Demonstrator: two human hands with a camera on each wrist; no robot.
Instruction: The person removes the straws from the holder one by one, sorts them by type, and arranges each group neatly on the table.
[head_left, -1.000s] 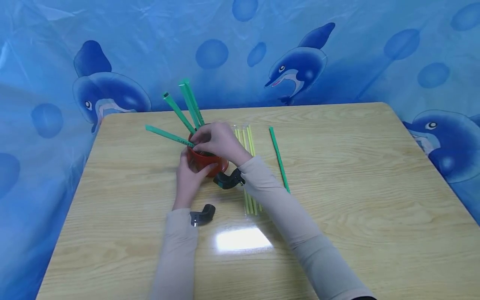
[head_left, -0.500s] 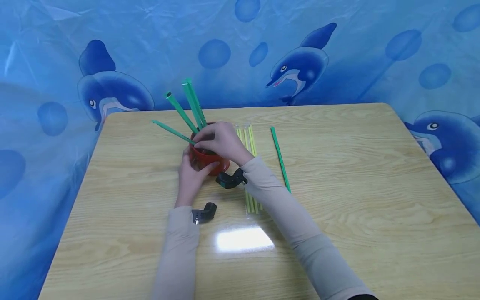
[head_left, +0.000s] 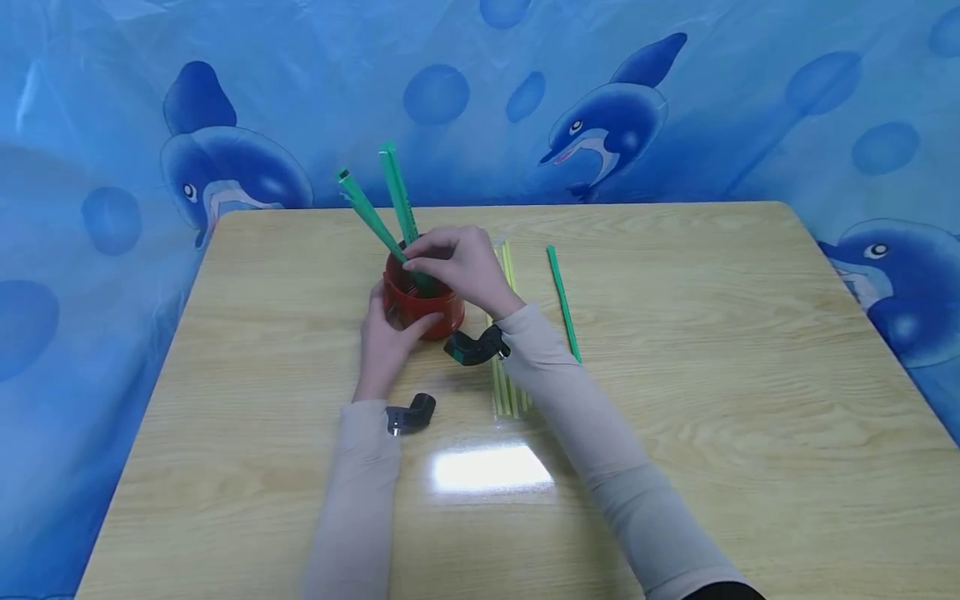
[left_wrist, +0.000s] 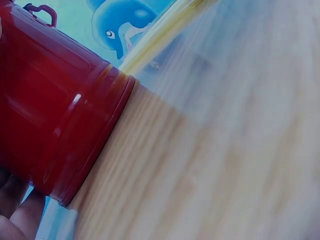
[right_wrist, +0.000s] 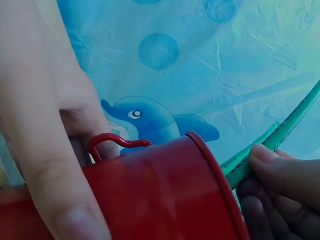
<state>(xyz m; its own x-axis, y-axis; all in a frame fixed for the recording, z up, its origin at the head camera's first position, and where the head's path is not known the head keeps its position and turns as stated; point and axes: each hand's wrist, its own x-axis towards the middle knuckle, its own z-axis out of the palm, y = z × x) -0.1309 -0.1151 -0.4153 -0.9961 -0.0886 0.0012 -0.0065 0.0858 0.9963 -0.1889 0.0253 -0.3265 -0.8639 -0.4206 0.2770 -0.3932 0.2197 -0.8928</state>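
Left hand (head_left: 384, 343) wraps the red cup (head_left: 431, 317), right hand (head_left: 467, 268) pinches a green stick (right_wrist: 296, 116), only wrist views catch the handle (right_wrist: 119, 142), and the table (head_left: 712, 333) runs wide rightward, far edge (head_left: 637, 208) nearby!

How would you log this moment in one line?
left hand: grips glossy red cylindrical cup; right hand: pinches slender green printed stick at cup's mouth; wood-grain table: thin yellow sticks, another green stick

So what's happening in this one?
Someone's left grip holds a red cup upright on the table, while the right grip pinches a green stick at its mouth. At least one more green stick leans from the cup. To the right lie yellow sticks and a loose green stick.
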